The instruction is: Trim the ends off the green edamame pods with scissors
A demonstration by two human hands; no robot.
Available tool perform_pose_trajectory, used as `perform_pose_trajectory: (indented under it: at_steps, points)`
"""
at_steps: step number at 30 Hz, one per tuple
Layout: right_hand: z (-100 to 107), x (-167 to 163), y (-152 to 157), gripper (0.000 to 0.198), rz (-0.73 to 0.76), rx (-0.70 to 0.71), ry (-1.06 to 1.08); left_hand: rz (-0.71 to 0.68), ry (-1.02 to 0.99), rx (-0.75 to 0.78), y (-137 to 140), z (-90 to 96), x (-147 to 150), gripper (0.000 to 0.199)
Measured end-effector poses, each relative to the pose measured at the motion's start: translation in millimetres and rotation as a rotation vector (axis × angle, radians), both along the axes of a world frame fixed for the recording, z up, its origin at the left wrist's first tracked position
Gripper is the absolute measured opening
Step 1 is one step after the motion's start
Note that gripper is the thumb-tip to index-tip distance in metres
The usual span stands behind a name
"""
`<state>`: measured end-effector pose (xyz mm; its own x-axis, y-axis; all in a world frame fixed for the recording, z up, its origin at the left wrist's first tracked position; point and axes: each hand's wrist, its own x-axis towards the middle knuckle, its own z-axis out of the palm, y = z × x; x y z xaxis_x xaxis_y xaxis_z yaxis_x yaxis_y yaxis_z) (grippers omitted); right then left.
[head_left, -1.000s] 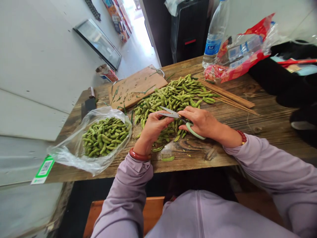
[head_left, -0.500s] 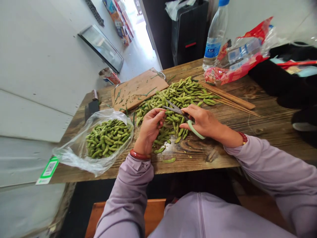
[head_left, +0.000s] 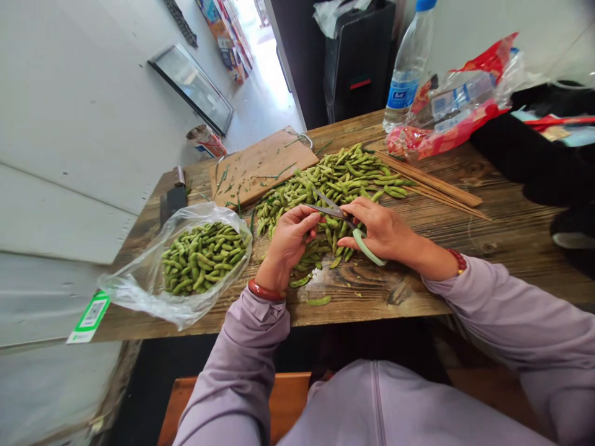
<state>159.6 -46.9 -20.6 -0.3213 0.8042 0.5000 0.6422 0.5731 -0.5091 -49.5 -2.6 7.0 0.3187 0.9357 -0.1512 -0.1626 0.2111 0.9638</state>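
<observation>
My right hand point(head_left: 379, 229) grips scissors point(head_left: 331, 209) with pale green handles, and their blades stand apart, pointing left. Close to the blade tips, the fingertips of my left hand point(head_left: 294, 238) are pinched together on an edamame pod, mostly hidden by the fingers. Under and behind both hands spreads a loose heap of green edamame pods point(head_left: 344, 170). One single pod point(head_left: 319, 301) lies near the table's front edge. To the left of my left hand, a clear plastic bag point(head_left: 139, 291) lies open with many bagged pods point(head_left: 204, 257) inside.
A wooden cutting board point(head_left: 260, 164) with green scraps lies behind the heap, and a cleaver point(head_left: 173, 201) to its left. Wooden skewers point(head_left: 432, 179) lie at right. A water bottle point(head_left: 406, 74) and a red plastic package point(head_left: 460, 124) stand at the back right of the wooden table point(head_left: 418, 291).
My left hand has moved slightly right, nearer the scissors, so its fingertips now meet the blade area. My right hand keeps hold of the scissors, almost unmoved.
</observation>
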Motion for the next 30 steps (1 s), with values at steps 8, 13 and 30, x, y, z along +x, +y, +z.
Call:
perform_pose_trajectory:
  at_steps: [8,13,30]
  points:
    - [3.5,0.8,-1.7,0.035,-0.016,-0.002,-0.027,-0.017,0.002,0.019,-0.1,3.2,0.0,0.032]
    - [5.3,1.4,-3.0,0.033,-0.035,-0.022,-0.092,-0.002,-0.016,0.02,0.9,3.0,-0.3,0.033]
    - [2.1,2.3,-0.7,0.033,-0.081,-0.035,-0.109,-0.03,0.262,0.129,4.4,-0.2,-3.6,0.026]
